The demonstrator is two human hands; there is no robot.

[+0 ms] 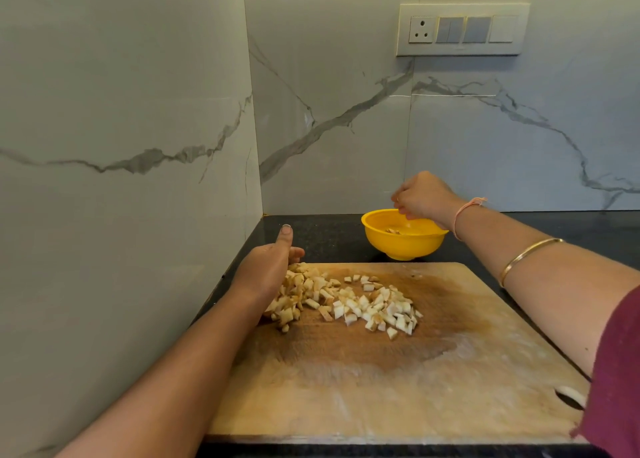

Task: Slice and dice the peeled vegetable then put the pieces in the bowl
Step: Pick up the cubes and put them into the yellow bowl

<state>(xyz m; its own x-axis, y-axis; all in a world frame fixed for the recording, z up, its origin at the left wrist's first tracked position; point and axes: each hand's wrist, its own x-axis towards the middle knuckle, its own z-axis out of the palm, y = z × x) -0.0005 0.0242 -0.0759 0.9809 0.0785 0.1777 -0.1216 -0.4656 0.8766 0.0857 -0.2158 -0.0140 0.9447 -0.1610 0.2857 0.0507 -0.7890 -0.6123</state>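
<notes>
The cutting looks done, and the step in hand is moving the dice into the bowl a handful at a time. At the pile's nine o'clock the left hand is standing on its edge against the diced pieces, thumb pointing up and fingers loosely curved round the far side. It is touching the heap and walling it in, not gripping anything.

The pieces are lying in the far-left part of the wooden cutting board, around its eleven o'clock, so most of the vegetable is not yet in the bowl. Beyond the board's far edge, at about twelve o'clock, the yellow bowl is sitting on the dark worktop with only a few bits at its bottom.

The right hand is hovering over the bowl's rim, its fingers bunched and pointing down into it (whether a last piece is between them I cannot tell).

The next move, as I judge it, is calling for that hand to come back to the heap. The left is well placed to crowd the dice toward it for another scoop, taking care not to scatter strays off the board.
</notes>
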